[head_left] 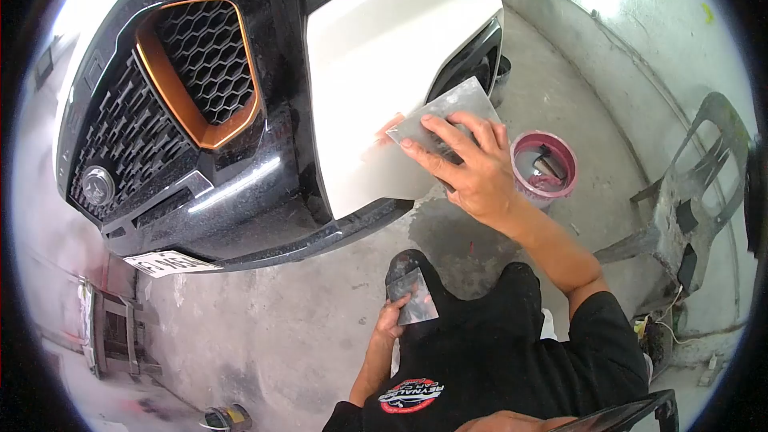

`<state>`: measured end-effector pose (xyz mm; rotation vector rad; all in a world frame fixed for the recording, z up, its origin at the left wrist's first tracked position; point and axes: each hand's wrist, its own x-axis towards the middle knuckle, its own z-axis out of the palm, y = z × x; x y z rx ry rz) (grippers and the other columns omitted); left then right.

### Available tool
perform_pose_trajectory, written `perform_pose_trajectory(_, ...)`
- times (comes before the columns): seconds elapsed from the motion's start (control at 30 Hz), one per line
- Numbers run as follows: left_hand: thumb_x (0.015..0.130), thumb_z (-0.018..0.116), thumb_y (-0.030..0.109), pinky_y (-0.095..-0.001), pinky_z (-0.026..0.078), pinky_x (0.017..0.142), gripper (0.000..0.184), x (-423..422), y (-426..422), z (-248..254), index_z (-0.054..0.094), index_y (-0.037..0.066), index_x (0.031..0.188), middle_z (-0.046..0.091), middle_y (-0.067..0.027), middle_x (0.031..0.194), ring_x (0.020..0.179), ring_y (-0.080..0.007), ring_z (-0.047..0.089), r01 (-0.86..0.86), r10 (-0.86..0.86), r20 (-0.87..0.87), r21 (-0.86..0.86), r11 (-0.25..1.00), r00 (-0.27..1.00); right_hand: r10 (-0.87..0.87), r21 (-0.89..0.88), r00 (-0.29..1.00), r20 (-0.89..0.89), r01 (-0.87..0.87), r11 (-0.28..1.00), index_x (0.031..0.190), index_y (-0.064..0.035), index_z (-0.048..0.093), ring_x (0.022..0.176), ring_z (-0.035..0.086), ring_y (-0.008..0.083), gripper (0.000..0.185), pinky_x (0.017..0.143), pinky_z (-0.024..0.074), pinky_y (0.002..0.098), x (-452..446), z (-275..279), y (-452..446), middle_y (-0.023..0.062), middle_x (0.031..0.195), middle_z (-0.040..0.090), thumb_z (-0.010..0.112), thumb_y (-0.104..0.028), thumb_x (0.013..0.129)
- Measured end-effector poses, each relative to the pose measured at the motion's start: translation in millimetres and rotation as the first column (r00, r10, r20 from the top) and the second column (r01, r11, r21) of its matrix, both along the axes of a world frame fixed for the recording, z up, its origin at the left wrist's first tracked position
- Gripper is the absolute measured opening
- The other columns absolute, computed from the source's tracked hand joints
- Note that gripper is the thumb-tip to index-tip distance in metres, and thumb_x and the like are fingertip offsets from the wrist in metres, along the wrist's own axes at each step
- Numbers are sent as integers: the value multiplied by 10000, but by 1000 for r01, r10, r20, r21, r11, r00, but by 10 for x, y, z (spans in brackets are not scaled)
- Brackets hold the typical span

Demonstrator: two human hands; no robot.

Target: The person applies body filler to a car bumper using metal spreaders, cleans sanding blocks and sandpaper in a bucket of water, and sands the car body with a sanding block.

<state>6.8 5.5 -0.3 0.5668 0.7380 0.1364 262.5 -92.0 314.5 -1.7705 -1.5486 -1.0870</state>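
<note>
My right hand (476, 164) is raised at the corner of a white car bumper (384, 48), its fingers spread over a thin grey rectangular plate (460, 104). The plate tilts close to the panel; whether it touches is unclear. A faint pinkish patch (390, 126) shows on the white surface beside the plate's left corner. Low over my knee, my left hand (390, 318) grips a smaller grey square plate (419, 301) with reddish marks on its face. Part of the left fingers is hidden by that plate.
A pink bucket (522, 142) with water and dark items stands on the concrete floor right of the bumper. Further right is a worn plastic chair (680, 216) near the wall. The car's black grille (200, 48) has an orange trim. A wooden frame (116, 332) stands at lower left.
</note>
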Motion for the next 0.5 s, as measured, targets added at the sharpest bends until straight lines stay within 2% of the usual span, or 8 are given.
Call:
perform_pose_trajectory(0.1, 907, 576, 70, -456, 512, 939, 368, -14, 14, -34, 554, 38, 1273, 633, -82, 1205, 1066, -255, 626, 8, -8, -3, -22, 1000, 1000, 4, -70, 1000, 6, -3, 998, 1287, -333, 592, 1113, 477, 234, 746, 834, 339, 395, -18, 114, 17, -21, 1291, 533, 774, -139, 590)
perform_pose_trajectory(0.33, 899, 577, 58, -455, 507, 945, 369, -13, 29, -168, 550, 19, 1265, 632, -93, 1209, 1084, -260, 617, -6, 6, 15, -17, 1000, 1000, 19, -57, 998, 51, -17, 998, 1299, -334, 579, 1113, 482, 234, 760, 850, 346, 409, 35, 59, 160, -19, 1286, 527, 762, -135, 588)
perform_pose_trajectory(0.43, 898, 581, 60, -455, 504, 950, 372, -18, 40, -145, 547, 18, 1266, 637, -95, 1202, 1088, -262, 615, -6, 5, -12, -30, 1000, 1000, 17, -42, 999, 32, -16, 999, 1297, -335, 578, 1113, 484, 235, 704, 840, 356, 401, 44, -52, 215, -16, 1304, 516, 730, -142, 637)
perform_pose_trajectory(0.5, 897, 583, 62, -455, 502, 953, 375, -12, 44, -134, 547, 21, 1268, 639, -95, 1196, 1089, -263, 615, 1, -3, -44, -37, 999, 999, -58, 60, 989, 136, 50, 997, 1297, -341, 575, 1123, 486, 235, 634, 840, 379, 391, 107, -233, 310, -13, 1319, 508, 686, -138, 707)
